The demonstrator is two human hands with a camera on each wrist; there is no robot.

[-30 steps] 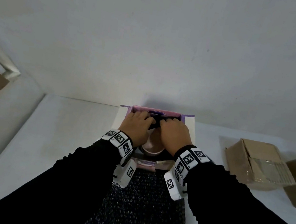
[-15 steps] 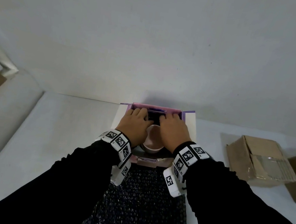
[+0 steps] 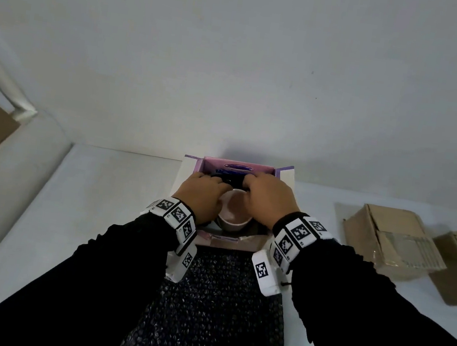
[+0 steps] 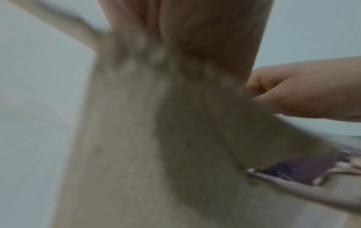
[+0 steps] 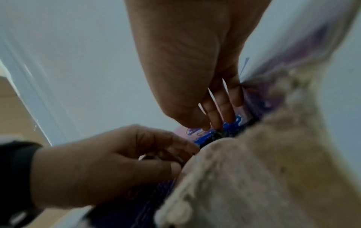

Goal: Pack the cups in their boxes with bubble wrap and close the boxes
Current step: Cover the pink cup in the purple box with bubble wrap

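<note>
Both hands over open purple box (image 3: pixel 238 167) at table's far edge. Box print unreadable. Cup (image 3: pixel 234 212) sat inside, mouth toward camera. Left hand (image 3: pixel 200 195) and right hand (image 3: pixel 268 200) pinched bubble wrap (image 5: pixel 244 177) beside cup.

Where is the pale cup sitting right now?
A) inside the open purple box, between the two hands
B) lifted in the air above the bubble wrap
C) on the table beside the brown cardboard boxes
A: in the head view the cup sits down inside the open purple box, with the left hand and right hand reaching in on either side of it.
</note>
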